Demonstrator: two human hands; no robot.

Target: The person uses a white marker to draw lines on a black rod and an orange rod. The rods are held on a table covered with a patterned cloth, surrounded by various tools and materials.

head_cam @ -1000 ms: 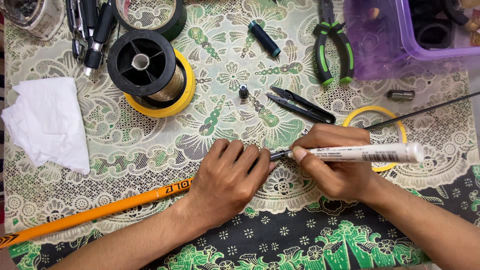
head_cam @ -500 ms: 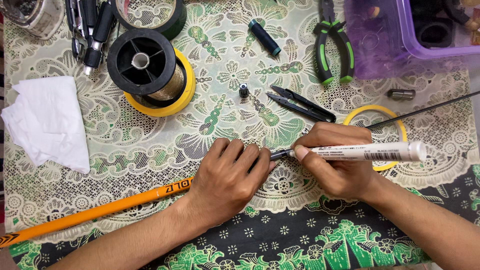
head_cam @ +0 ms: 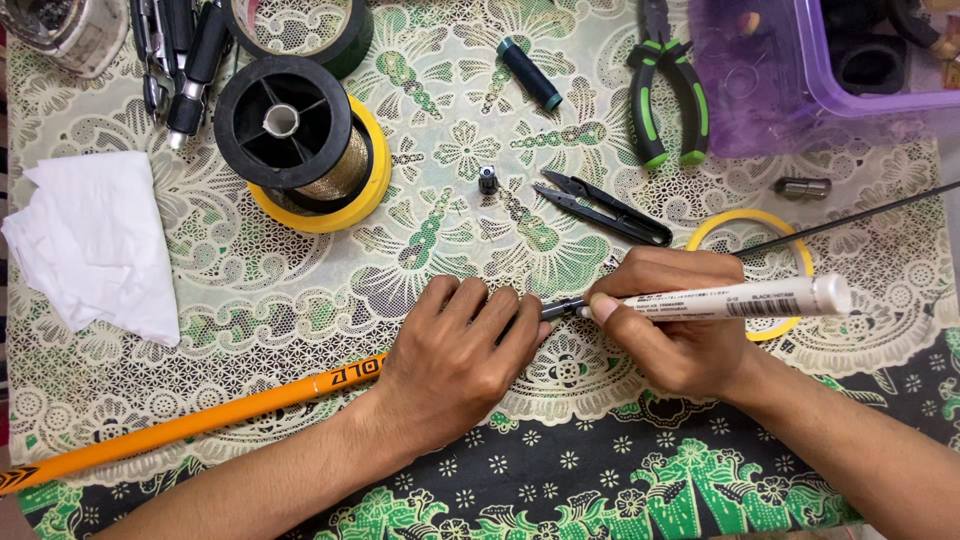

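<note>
My left hand (head_cam: pixel 455 355) lies palm down on a long orange rod (head_cam: pixel 200 420), pinning it to the patterned cloth; the rod's dark thin end runs on to the upper right. My right hand (head_cam: pixel 680 320) holds a white marker pen (head_cam: pixel 735 298) like a pencil, its tip touching the rod just beyond my left fingertips. A yellow tape ring (head_cam: pixel 790 245) lies partly under my right hand.
Black snips (head_cam: pixel 610 210), a small metal piece (head_cam: pixel 488 180), green-handled pliers (head_cam: pixel 668 95), a dark thread spool (head_cam: pixel 530 72) and a black-and-yellow reel of gold thread (head_cam: pixel 300 140) lie further back. A purple plastic box (head_cam: pixel 800 70) stands at top right, white tissue (head_cam: pixel 95 240) at left.
The marker has shifted very slightly in my right hand against the rod. My left hand stays put.
</note>
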